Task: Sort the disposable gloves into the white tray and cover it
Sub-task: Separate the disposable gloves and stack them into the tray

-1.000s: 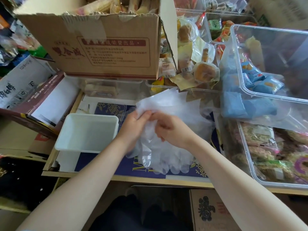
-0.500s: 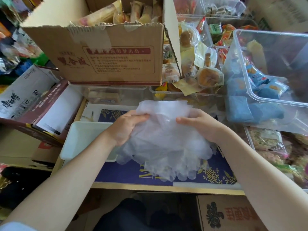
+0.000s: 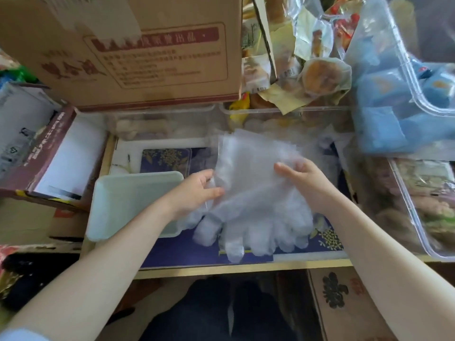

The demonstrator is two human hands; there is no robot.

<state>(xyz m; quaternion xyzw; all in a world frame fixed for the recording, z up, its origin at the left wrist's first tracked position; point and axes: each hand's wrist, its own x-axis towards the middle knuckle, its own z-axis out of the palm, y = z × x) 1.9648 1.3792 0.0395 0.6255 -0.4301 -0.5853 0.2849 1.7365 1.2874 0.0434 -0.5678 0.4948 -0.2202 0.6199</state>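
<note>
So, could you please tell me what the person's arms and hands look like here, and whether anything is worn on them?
Both forearms are bare from elbow to wrist. The left hand and right hand wear no gloves, rings, watch or bracelet that shows. Only a sliver of pale, light-blue sleeve shows at the left arm's upper end.

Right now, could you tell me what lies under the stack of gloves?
Under the gloves shows a dark blue patterned mat. What lies beneath their middle is hidden; the white tray sits beside them.
</note>
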